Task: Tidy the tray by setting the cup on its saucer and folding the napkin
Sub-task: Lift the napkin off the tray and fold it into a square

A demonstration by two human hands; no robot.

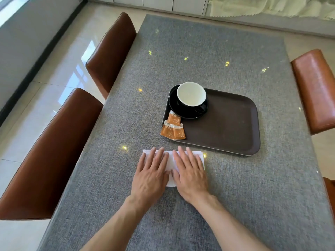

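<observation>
A white napkin [170, 161] lies flat on the grey table in front of the dark brown tray [228, 127]. My left hand [151, 171] and my right hand [189, 171] both rest palm down on the napkin, side by side, fingers spread and pointing away from me. Most of the napkin is hidden under them. A black cup [191, 96] with a white inside stands upright on a black saucer [183, 113] in the tray's far left corner.
Three orange sachets [173, 127] lie at the tray's left edge, partly over its rim. Brown leather chairs stand left [54, 151] and right [315, 87] of the grey table [199, 51]. Tiled floor lies to the left.
</observation>
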